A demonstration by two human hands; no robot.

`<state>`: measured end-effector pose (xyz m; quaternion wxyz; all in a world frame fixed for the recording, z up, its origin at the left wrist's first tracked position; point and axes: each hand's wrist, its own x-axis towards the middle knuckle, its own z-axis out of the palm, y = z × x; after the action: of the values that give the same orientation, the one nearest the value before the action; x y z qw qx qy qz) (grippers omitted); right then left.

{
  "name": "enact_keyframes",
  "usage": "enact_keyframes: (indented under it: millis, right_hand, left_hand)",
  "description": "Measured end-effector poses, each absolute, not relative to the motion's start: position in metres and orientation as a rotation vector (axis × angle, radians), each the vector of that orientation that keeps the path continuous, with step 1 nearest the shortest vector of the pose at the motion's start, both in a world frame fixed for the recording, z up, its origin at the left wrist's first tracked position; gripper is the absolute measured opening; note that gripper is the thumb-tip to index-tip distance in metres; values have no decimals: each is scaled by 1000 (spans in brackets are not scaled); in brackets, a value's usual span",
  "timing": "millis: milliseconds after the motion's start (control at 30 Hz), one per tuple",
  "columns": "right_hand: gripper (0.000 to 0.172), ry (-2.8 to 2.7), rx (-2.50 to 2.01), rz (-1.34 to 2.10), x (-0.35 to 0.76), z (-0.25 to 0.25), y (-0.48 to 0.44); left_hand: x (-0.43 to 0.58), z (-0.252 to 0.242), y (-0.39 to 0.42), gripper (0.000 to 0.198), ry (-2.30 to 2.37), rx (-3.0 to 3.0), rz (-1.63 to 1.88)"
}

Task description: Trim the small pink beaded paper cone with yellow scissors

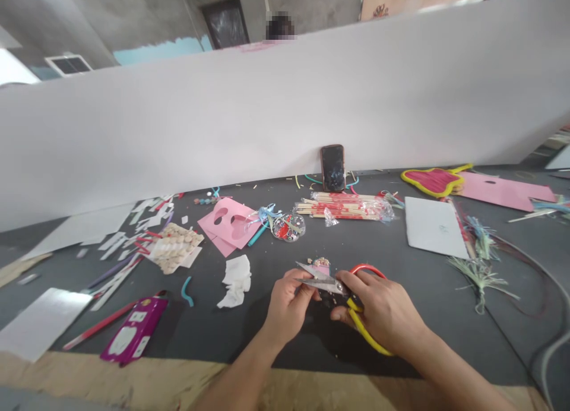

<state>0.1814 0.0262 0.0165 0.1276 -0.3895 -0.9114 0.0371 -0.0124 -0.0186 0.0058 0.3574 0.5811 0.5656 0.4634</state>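
A pair of scissors point(332, 285), with one red and one yellow handle, is gripped in my right hand point(385, 307). Its blades are apart and point left, over the fingers of my left hand point(287, 304). That left hand is closed in a pinch; whatever sits between its fingertips is too small and too covered by the blades to name. Just beyond the blades lies a small pink piece point(321, 269) with tiny beige bits along its far edge. A crumpled white tissue point(236, 281) rests on the table to the left of my left hand.
Behind the hands are bundled wooden sticks point(342, 207), a phone point(333, 167) against a white partition point(267, 120), and pink cut-out paper point(229, 224). A purple packet point(136, 331) lies at left. White card point(434, 227) and stringy tassels point(481, 277) lie at right.
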Motion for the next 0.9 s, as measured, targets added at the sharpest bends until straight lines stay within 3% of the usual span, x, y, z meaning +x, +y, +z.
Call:
enact_keyframes:
  millis: [433,667,800,900]
  right_hand:
    - [55,-2639,-1082,108,179,14,24]
    - [41,-2726,-1038,147,142,28,12]
    - [29,-2845,-1126,396,98,36,3]
    - [27,-2942,-1130,440,66,27,-2]
  left_hand:
    - [-19,14,-17,35,1472,1652,1089]
    - [-35,24,-41,28,1268,1032,1353]
    - [-34,18,-61,65,958,594,1547]
    - [-26,13,-64,51,960,215,1625]
